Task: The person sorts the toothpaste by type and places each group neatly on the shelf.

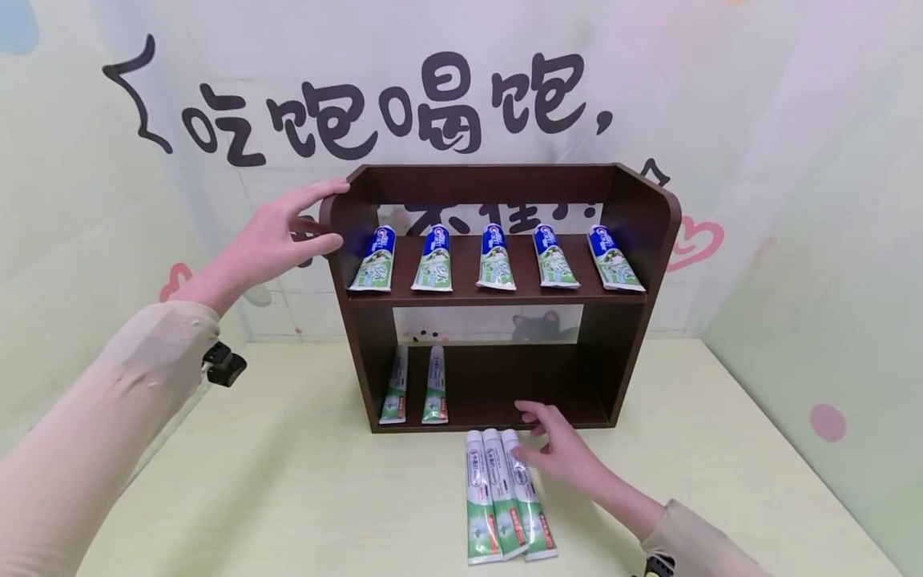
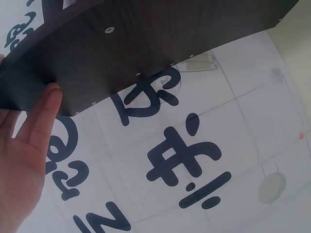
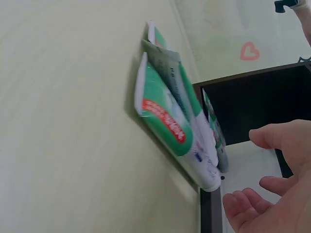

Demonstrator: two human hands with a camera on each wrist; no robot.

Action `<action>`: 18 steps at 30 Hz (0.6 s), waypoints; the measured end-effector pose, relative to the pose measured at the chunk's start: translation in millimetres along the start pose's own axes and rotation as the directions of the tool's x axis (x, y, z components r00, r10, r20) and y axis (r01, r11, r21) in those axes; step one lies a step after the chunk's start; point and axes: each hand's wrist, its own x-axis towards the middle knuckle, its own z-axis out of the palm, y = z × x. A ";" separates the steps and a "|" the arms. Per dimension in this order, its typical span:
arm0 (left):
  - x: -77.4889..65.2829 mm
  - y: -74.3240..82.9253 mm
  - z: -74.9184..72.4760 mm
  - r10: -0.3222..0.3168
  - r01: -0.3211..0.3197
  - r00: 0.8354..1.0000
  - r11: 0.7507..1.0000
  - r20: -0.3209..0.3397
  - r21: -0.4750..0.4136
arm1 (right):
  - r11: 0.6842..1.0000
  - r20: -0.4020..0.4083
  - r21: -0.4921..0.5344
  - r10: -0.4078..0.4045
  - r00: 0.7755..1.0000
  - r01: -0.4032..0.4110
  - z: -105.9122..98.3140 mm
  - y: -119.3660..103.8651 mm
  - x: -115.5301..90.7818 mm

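Note:
A dark brown two-tier shelf [image 1: 497,303] stands on the table. My left hand [image 1: 277,232] holds its upper left side, the index finger at the top edge and the thumb at the front edge; in the left wrist view a finger lies along the outer panel [image 2: 160,39]. Three white-and-green toothpaste tubes [image 1: 497,497] lie side by side before the shelf, caps toward it. Over the cap end of the rightmost tube [image 1: 532,513] hovers my right hand [image 1: 566,449], thumb and fingers apart around nothing. The right wrist view shows these fingers beside the tube caps [image 3: 211,182].
Several blue-and-green toothpaste tubes [image 1: 494,260] stand spaced in a row on the upper tier. Two white-and-green tubes [image 1: 436,386] lean at the left of the lower tier. Behind the shelf is a wall covering [image 1: 779,200] with large black lettering.

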 end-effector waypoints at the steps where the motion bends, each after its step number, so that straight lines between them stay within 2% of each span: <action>1: 0.1 0.4 -0.3 0.002 -0.002 1.000 1.000 0.001 0.003 | 1.000 0.014 -0.003 0.001 1.000 -0.001 0.3 1.3 -1.5; 11: 1.4 0.2 -0.5 -0.004 0.004 1.000 1.000 0.000 -0.001 | 0.999 0.117 -0.047 0.013 0.993 -0.008 2.2 8.2 -12.5; 18: 0.4 0.1 -0.2 -0.014 0.014 1.000 1.000 -0.002 -0.010 | 0.998 0.191 -0.045 0.057 0.980 -0.049 5.4 13.4 -22.8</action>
